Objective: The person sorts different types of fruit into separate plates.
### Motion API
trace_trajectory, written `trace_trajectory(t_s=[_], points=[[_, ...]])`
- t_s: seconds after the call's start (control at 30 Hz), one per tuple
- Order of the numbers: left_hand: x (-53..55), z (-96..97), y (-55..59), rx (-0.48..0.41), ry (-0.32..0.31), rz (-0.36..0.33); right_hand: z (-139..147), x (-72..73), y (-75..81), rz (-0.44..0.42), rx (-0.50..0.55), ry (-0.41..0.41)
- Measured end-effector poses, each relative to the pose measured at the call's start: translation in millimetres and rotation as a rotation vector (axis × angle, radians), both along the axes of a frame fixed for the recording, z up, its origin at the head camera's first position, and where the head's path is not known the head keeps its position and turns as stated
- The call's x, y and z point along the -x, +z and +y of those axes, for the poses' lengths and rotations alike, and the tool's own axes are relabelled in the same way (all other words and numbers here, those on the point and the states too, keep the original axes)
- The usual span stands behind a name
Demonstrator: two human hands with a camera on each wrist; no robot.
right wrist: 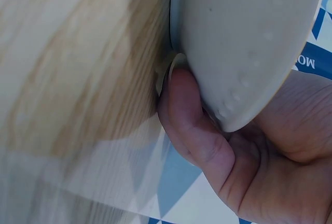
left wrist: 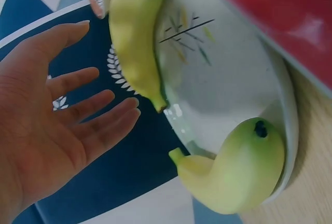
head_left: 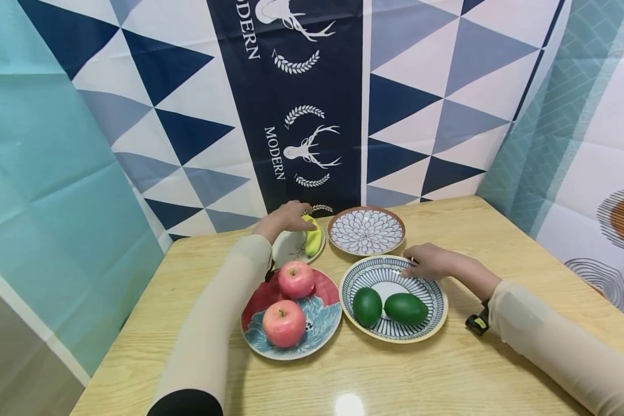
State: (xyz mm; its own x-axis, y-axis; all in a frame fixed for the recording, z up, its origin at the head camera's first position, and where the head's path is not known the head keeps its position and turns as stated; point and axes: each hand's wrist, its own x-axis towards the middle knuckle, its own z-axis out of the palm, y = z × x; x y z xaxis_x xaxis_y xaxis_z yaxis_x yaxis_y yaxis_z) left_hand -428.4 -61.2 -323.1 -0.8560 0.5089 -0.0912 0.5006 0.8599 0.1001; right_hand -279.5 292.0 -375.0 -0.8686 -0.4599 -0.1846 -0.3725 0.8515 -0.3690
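Note:
My left hand (head_left: 287, 219) reaches over the white plate (head_left: 286, 248) at the back. In the left wrist view its fingers are loosely extended beside a yellow banana (left wrist: 136, 32), with a visible gap between them. A second, greener banana (left wrist: 233, 167) lies at that plate's rim. My right hand (head_left: 431, 261) holds the back right rim of the blue-and-white striped plate (head_left: 389, 287). The right wrist view shows curled fingers (right wrist: 189, 110) tucked under the plate's edge. Two green oval fruits (head_left: 405, 308) lie in the striped plate.
Left of the striped plate, a red-and-blue flowered plate (head_left: 319, 329) bears two red apples (head_left: 284, 323). A brown-rimmed plate (head_left: 366, 231) with a petal pattern stands behind. Patterned cloth (head_left: 312, 86) hangs at the back edge of the wooden table (head_left: 395, 375).

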Motion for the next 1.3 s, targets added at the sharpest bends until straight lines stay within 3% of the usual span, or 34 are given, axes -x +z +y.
trace_trajectory(t_s=[0.17, 0.53, 1.0, 1.3], points=[[1.5, 2.4, -9.3, 0.029, -0.026, -0.012, -1, -0.3, -0.6, -0.010, -0.001, -0.009], [1.4, 8.0, -14.5, 0.084, -0.102, -0.075, -1, 0.5, -0.9, -0.003, -0.001, -0.003], [-3.3, 12.0, -21.5, 0.051, -0.039, -0.091, -1, 2.3, -1.0, -0.002, -0.009, -0.001], [-8.5, 12.3, -21.1, 0.027, -0.040, -0.103, 0, 2.2, -3.4, 0.000, -0.002, -0.008]])
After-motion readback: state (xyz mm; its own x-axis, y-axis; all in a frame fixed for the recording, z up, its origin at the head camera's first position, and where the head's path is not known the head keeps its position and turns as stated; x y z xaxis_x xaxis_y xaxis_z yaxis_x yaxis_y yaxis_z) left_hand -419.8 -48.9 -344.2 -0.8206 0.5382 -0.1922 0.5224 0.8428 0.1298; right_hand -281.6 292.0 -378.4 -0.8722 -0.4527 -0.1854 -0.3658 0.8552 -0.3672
